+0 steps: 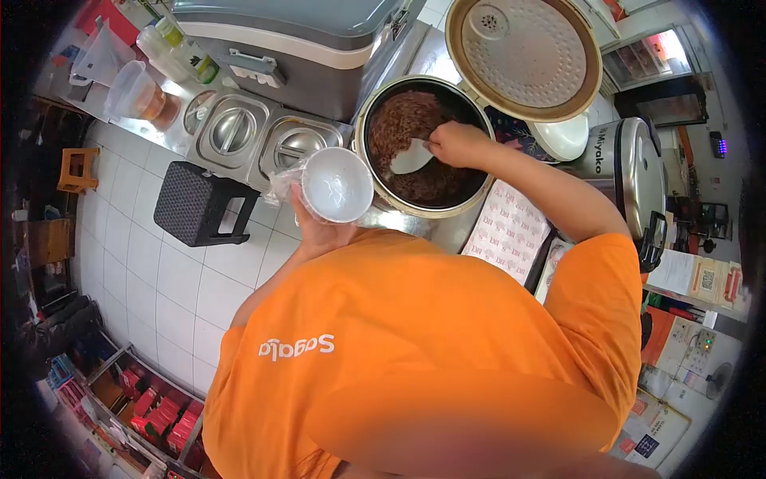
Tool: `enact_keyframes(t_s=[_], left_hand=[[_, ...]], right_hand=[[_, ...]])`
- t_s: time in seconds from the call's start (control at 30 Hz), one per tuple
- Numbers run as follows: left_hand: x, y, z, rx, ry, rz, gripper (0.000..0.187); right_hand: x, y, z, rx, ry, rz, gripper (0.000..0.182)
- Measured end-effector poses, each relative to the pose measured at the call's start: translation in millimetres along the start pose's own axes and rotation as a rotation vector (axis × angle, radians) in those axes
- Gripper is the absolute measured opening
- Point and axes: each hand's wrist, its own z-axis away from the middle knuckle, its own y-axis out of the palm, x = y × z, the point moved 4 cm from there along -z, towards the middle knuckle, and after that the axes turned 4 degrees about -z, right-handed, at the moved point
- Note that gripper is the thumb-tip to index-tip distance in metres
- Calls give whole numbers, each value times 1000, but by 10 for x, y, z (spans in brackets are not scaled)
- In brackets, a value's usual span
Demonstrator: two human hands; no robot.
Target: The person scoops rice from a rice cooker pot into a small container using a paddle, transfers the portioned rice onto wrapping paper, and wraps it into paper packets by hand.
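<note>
open rice pot on metal counter, white-tiled floor below

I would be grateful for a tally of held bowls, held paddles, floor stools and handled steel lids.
White bowl in left hand: 1
White paddle in right hand: 1
Black stool and orange stool: 2
Steel lids: 2
Total: 6

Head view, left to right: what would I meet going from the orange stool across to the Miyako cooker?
Orange stool → black stool → white bowl → white paddle → right hand → Miyako cooker.
</note>
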Motion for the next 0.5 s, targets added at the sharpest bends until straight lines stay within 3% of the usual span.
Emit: enact_keyframes(t_s=[0.07, 0.13, 0.27, 0.37, 0.5], left_hand=[[-104, 51, 2, 37, 96, -60, 76], [-226, 162, -32, -3, 110, -61, 74], [-393, 273, -257, -38, 201, -155, 71], [-456, 315, -439, -102, 233, -201, 65], [-406, 296, -559, -33, 139, -109, 61]], right_hand=[[-97, -200, 6, 63, 3, 163, 34], [-168, -437, 72, -144, -85, 286, 31], [122, -624, 370, -211, -3, 390, 32], [293, -653, 482, -235, -34, 470, 21], [381, -568, 278, -320, -83, 545, 15]])
